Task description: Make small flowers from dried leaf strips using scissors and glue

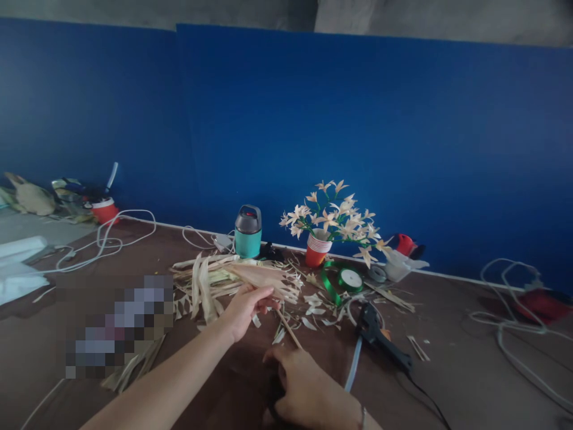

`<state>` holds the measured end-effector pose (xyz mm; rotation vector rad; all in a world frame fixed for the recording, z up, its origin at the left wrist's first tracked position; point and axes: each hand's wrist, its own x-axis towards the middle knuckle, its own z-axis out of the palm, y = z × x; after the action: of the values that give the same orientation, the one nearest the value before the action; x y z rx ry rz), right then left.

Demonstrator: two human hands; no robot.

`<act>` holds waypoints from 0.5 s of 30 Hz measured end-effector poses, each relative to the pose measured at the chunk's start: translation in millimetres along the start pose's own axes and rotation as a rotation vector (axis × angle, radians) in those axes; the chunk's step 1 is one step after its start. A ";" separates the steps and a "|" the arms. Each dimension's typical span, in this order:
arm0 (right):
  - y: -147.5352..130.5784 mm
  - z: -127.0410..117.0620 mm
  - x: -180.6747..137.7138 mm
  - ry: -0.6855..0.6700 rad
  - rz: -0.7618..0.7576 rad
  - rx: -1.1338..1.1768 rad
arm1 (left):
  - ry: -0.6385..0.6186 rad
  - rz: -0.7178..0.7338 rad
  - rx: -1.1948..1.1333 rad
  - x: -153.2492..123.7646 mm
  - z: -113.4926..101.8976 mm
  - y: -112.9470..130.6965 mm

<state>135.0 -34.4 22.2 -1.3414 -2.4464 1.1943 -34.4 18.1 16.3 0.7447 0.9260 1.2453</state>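
Note:
My left hand (pixel 251 306) pinches a flat, pale piece of dried corn husk (pixel 257 276), its far side split into points. Below and to the right, my right hand (pixel 307 382) is curled in, with a dark curved thing (pixel 274 397) against its palm, mostly hidden. A thin tan stick or strip (pixel 290 330) runs from beside my left fingers down to the right knuckles; which hand holds it I cannot tell. Behind my left hand lies a heap of husk strips (pixel 203 289). Small cut husk pieces (pixel 316 304) are scattered to its right.
A paper cup stack (pixel 317 251) holds pale husk flowers (pixel 344 218). Nearby are green ribbon (pixel 350 279), a black glue gun (pixel 382 340) with its cord, and a teal jar (pixel 248 242). White cables (pixel 105 242) loop left and right. A blue partition (pixel 358 119) closes the back.

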 end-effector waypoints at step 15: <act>22.7 -25.4 21.9 0.301 0.084 1.284 | -0.145 -0.033 0.086 -9.8 12.2 -1.8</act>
<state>148.0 3.8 18.6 -1.0189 -0.9517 1.8458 -23.4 8.4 21.9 0.8728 0.8734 1.1133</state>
